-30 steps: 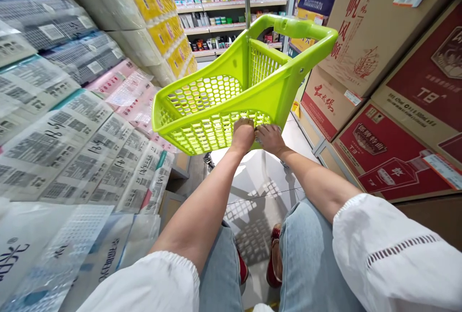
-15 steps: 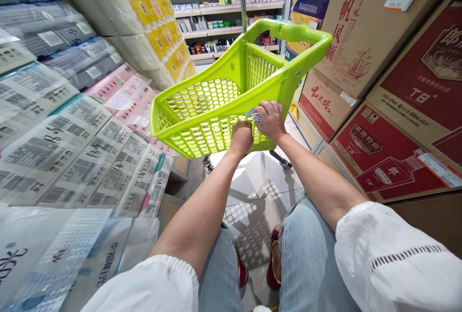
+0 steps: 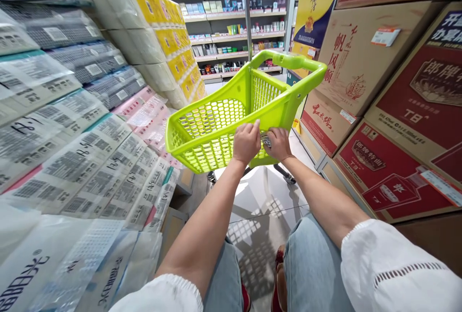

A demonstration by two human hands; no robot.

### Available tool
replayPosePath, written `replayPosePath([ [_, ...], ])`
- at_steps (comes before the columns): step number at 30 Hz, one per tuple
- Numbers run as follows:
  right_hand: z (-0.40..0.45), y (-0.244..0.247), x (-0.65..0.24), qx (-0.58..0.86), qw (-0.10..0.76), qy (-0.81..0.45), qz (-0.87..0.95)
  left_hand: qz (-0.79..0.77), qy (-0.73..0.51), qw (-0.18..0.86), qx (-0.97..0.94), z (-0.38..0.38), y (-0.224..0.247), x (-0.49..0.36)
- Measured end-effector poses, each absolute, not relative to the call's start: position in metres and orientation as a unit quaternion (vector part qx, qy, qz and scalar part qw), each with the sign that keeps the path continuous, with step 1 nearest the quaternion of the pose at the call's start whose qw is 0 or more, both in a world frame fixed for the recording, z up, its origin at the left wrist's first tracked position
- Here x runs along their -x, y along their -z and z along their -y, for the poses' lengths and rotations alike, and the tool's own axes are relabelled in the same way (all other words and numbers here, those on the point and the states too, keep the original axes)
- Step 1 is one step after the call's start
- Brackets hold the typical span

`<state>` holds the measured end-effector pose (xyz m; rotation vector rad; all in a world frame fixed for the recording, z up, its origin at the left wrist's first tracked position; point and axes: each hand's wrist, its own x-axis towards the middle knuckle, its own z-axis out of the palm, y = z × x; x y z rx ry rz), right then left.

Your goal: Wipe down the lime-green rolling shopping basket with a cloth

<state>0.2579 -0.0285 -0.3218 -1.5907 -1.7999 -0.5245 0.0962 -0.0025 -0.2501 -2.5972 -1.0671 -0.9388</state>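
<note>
A bright green plastic shopping cart [image 3: 212, 141] with a lattice basket stands in front of me, turned at an angle. My left hand [image 3: 247, 142] is closed at the cart's near side, just below the rim; its fingertips are hidden. Close beside it, my right hand [image 3: 277, 143] is also closed, against the cart's side wall. A small grey-and-white patterned piece of cloth [image 3: 266, 141] shows between the hands, at the right hand's fingers. Most of that cloth is covered, and I cannot tell whether the left hand grips it too.
Wrapped paper packs [image 3: 97, 158] are piled along the left, with yellow-and-white tissue bundles [image 3: 166, 47] beyond. Stacked cartons [image 3: 393, 158] line the right. Shelves of small goods [image 3: 234, 13] stand at the back. Tiled floor [image 3: 252, 196] lies under the cart and around my feet.
My left hand has risen to near the cart's rim, while my right hand sits a little lower. Less of the cloth shows. The whole scene has shifted downward as the view tilted up.
</note>
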Motion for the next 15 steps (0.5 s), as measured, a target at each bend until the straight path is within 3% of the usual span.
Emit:
replayPosePath([
  [4,0.014,0.291,-0.233,0.573,0.426,0.258,0.651,0.447,0.416,0.083,0.787,-0.011,0.231,-0.099],
  [11,-0.007,0.286,-0.228,0.6,0.405,0.269,0.635,0.487,0.394,0.059,0.777,-0.029,0.237,-0.098],
  [15,-0.006,0.282,-0.252,0.674,0.474,0.259,0.505,0.479,0.396,0.045,0.782,-0.029,0.238,-0.097],
])
